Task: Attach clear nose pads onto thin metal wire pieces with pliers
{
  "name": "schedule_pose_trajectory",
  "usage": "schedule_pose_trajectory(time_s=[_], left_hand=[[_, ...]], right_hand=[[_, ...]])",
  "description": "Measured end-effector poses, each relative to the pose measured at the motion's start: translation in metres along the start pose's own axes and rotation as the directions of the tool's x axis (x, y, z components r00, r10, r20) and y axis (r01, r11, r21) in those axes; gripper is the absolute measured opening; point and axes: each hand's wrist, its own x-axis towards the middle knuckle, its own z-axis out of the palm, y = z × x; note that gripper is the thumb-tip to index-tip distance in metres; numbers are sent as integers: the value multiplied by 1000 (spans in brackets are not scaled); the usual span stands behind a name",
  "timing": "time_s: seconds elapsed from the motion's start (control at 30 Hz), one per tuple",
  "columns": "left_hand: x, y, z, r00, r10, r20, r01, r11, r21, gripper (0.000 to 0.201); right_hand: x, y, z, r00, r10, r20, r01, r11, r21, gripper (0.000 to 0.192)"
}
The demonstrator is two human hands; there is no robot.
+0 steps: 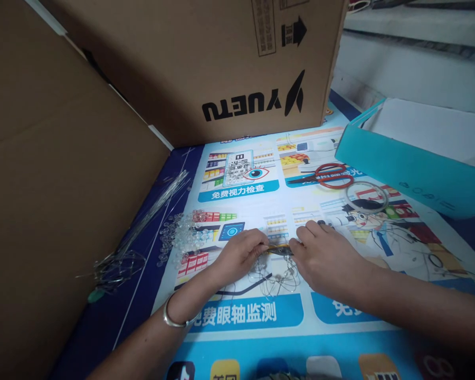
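A short, thin, dark-and-yellow wire piece [279,250] was held low over the printed blue-and-white poster sheet [261,316], its long axis lying roughly level from left to right, one end pinched in each hand. The left hand [241,253] was closed on the left end, fingers curled under; the right hand [326,256] was closed on the right end, thumb and fingertips pressed together. The middle of the piece alone was shown, both ends being covered by fingers, so its full shape could not be made out. Beneath the hands a tangle of fine silver wire loops [275,279] was seen, too thin to be counted. A heap of small clear plastic beads [184,237] was spread just left of the left hand, and a bundle of long straight metal wires [142,232] was laid further left against a brown cardboard flap [55,174]. Red-handled scissors [326,177] and a clear ring [366,197] were placed beyond the right hand, near a teal cardboard box [404,169] cut off by the frame edge
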Motion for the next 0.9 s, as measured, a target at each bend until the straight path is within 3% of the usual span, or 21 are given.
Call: schedule_pose_trajectory(time_s=[0.43, 0.6, 0.9], left_hand=[[-1, 1, 5, 999, -16, -37, 17, 999, 32, 13], [-2, -1, 6, 999, -15, -38, 16, 999, 33, 13], [0, -3, -2, 982, 189, 21, -189, 982, -12, 14]], right_hand=[[-1, -12, -1, 1000, 0, 10, 1, 996, -90, 22], [-2, -12, 1, 1000, 5, 18, -4, 999, -44, 20], [-9, 6, 0, 999, 16, 45, -22, 992, 126, 22]])
